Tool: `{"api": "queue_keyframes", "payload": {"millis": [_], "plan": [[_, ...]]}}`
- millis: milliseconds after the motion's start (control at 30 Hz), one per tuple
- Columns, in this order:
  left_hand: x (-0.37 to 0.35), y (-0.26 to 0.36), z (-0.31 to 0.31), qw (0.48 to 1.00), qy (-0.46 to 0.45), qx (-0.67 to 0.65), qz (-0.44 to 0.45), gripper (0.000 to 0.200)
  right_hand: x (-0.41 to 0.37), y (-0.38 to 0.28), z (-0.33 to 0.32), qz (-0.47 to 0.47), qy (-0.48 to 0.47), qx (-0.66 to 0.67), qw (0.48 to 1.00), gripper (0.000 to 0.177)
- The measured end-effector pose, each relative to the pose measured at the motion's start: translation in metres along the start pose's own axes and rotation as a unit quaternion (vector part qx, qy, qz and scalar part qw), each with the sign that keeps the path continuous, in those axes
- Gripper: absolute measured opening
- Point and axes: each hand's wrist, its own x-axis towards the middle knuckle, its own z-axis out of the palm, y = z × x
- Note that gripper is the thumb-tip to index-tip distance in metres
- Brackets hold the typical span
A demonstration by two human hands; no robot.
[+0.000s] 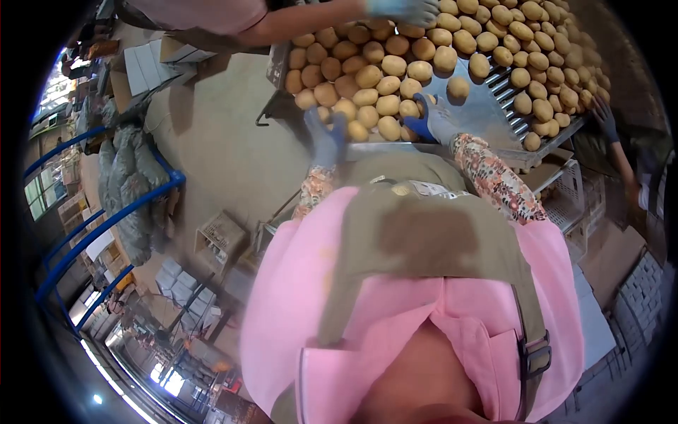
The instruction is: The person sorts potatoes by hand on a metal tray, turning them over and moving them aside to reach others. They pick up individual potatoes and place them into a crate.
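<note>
My left hand (326, 136), in a blue-grey glove, is at the near left corner of the metal sorting table (487, 106). Its fingers are apart and rest against the nearest potatoes (344, 109), slightly blurred. My right hand (436, 120), in a blue and grey glove, lies at the near edge with thumb and fingers spread beside the potatoes there. Neither hand is closed around a potato. Between both hands the potatoes lie packed together, yellow to brown. One loose potato (458, 87) sits on the bare metal just beyond my right hand.
Across the table reaches another person's gloved hand (406, 10); a further person's hand (604, 116) is at the right edge. More potatoes cover a slatted section (503, 88). A white crate (571, 194) stands below right; blue rails (106, 219) and cartons (148, 67) are left.
</note>
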Motion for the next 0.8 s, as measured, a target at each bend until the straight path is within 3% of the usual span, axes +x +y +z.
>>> {"api": "queue_keyframes", "payload": {"millis": [67, 133, 200, 267, 300, 333, 400, 433, 467, 533, 600, 633, 667, 767, 800], "plan": [[-0.003, 0.006, -0.001, 1.000, -0.001, -0.025, -0.012, 0.076, 0.000, 0.021, 0.002, -0.030, 0.039, 0.014, 0.999, 0.067], [-0.003, -0.010, -0.005, 1.000, -0.004, -0.020, -0.001, 0.074, -0.008, 0.039, -0.011, -0.152, 0.051, 0.059, 0.985, 0.053], [-0.005, -0.017, -0.013, 0.999, -0.021, -0.033, -0.008, 0.073, -0.017, 0.064, -0.012, -0.105, 0.057, 0.102, 0.988, 0.046], [-0.010, -0.027, -0.015, 0.994, 0.023, 0.099, -0.051, 0.070, -0.024, 0.087, -0.016, -0.077, 0.089, 0.032, 0.992, 0.046], [-0.012, -0.016, -0.023, 0.983, 0.023, 0.177, -0.030, 0.067, -0.025, 0.098, -0.015, -0.079, 0.103, -0.006, 0.991, 0.049], [-0.009, -0.014, -0.026, 0.984, 0.022, 0.176, -0.032, 0.067, -0.027, 0.106, -0.010, -0.078, 0.101, -0.009, 0.992, 0.049], [0.004, -0.010, -0.027, 0.962, 0.058, 0.241, 0.111, 0.065, -0.045, 0.083, -0.010, -0.018, 0.025, 0.003, 1.000, 0.054], [0.014, -0.002, -0.022, 0.966, 0.048, 0.229, 0.106, 0.067, -0.045, 0.072, 0.003, -0.072, 0.050, -0.067, 0.994, 0.058], [0.027, 0.004, -0.015, 0.967, 0.049, 0.227, 0.101, 0.067, -0.038, 0.056, 0.007, -0.128, 0.008, -0.126, 0.984, 0.055], [0.056, 0.015, 0.003, 0.964, -0.029, 0.256, 0.066, 0.069, -0.020, 0.023, 0.021, -0.175, -0.055, -0.036, 0.982, 0.050], [0.078, 0.026, 0.012, 0.960, -0.111, 0.257, 0.009, 0.073, 0.010, -0.003, 0.048, -0.136, -0.143, -0.177, 0.964, 0.047], [0.083, 0.029, 0.012, 0.940, -0.167, 0.297, -0.025, 0.077, -0.012, -0.042, 0.024, -0.082, -0.139, -0.220, 0.962, 0.050], [0.078, 0.026, 0.009, 0.941, -0.165, 0.295, -0.030, 0.077, -0.012, -0.040, 0.023, -0.084, -0.142, -0.225, 0.960, 0.050], [0.057, 0.006, -0.002, 0.944, -0.153, 0.293, 0.015, 0.080, -0.006, -0.005, 0.007, -0.133, -0.130, -0.058, 0.981, 0.051], [0.050, -0.009, -0.005, 0.944, -0.152, 0.294, 0.013, 0.080, -0.009, 0.020, 0.007, -0.172, -0.052, -0.021, 0.983, 0.038]]}}
